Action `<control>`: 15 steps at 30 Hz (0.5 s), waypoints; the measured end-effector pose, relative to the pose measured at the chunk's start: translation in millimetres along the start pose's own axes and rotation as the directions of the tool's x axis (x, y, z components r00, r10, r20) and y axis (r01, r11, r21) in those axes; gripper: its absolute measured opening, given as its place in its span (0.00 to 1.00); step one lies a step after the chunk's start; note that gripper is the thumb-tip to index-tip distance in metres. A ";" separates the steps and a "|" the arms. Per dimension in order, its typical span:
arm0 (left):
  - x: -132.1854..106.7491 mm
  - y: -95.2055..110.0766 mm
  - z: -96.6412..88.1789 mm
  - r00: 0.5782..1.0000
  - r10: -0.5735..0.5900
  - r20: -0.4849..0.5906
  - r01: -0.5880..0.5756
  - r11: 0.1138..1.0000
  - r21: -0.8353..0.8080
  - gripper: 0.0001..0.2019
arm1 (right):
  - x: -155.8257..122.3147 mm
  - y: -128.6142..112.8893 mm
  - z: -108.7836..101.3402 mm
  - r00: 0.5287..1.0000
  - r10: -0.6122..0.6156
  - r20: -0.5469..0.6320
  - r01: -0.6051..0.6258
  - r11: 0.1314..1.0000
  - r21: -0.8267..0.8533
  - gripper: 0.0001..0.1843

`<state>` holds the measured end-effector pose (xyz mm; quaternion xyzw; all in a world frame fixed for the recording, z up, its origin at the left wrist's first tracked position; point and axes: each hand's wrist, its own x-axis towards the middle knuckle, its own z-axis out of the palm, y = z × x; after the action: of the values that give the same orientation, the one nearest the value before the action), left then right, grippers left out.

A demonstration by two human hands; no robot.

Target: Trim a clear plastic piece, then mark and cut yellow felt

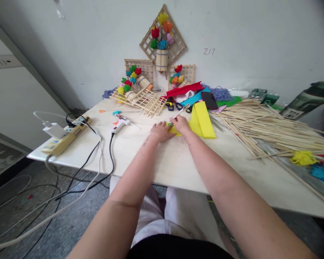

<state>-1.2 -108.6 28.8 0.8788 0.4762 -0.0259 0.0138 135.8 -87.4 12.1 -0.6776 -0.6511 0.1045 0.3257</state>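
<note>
My right hand (pixel 181 124) is closed around a white pen (pixel 181 110), which slants up and away from the fingers. My left hand (pixel 161 132) lies flat with its fingers stretched out, pressing the near part of a yellow felt-like sheet (pixel 203 120). To the right of my right hand the same sheet is partly rolled or folded. Between the hands a small green piece (pixel 170 124) shows on the yellow; its shape is mostly hidden. The pen's tip is too small to make out. Just beyond the hands lie scissors (pixel 170 106) with dark handles.
A glue gun (pixel 121 125) and a power strip (pixel 67 135) with trailing cords lie left. Lattice panels with bright flowers (pixel 144 99) stand and lie behind. Many thin wooden sticks (pixel 261 124) spread right, near a dark bottle (pixel 309 99). A phone (pixel 209 100) rests on coloured sheets.
</note>
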 end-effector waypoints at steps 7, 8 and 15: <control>-1.9 0.9 -1.1 1.000 0.005 0.022 -0.005 1.000 -0.030 0.33 | -1.9 -6.7 -1.3 0.999 0.003 0.040 0.005 0.984 -0.179 0.19; -2.0 1.1 -1.0 1.000 0.003 0.024 -0.002 0.999 -0.033 0.33 | -1.9 -7.5 -1.2 0.999 0.007 0.044 0.001 0.982 -0.191 0.20; -2.2 1.1 0.1 1.000 0.009 0.020 -0.008 0.998 -0.054 0.39 | -3.3 -10.2 -0.8 1.000 0.012 0.029 -0.006 0.979 -0.204 0.20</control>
<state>-1.5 -111.0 28.9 0.8799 0.4727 -0.0218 0.0425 127.5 -91.4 17.7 -0.7085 -0.6602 0.0489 0.2444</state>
